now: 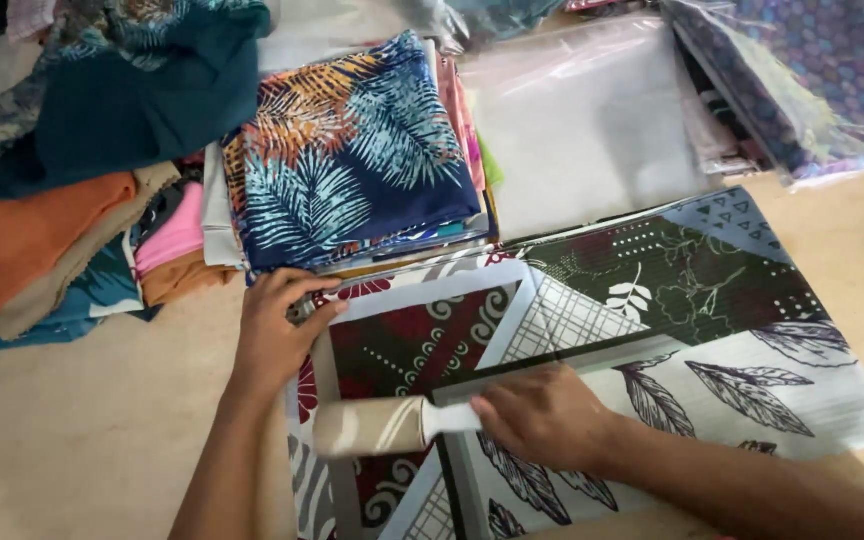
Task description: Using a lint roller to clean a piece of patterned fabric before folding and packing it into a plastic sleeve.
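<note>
A patterned cloth (652,300) in maroon, dark green, white and grey, printed with leaves and swirls, lies spread on the floor in front of me. My left hand (277,330) rests flat on its upper left corner, fingers apart, right beside a folded stack. My right hand (542,415) presses down on a folded edge of the same cloth near the middle, fingers closed over the fold. A beige rolled part of the cloth (372,425) sticks out to the left of that hand.
A folded stack topped by a navy palm-leaf cloth (352,160) sits behind the left hand. Orange, tan, pink and teal folded fabrics (72,220) pile up at left. Clear plastic bags (582,120) and a bagged purple cloth (812,80) lie at the back right on the beige floor (82,430).
</note>
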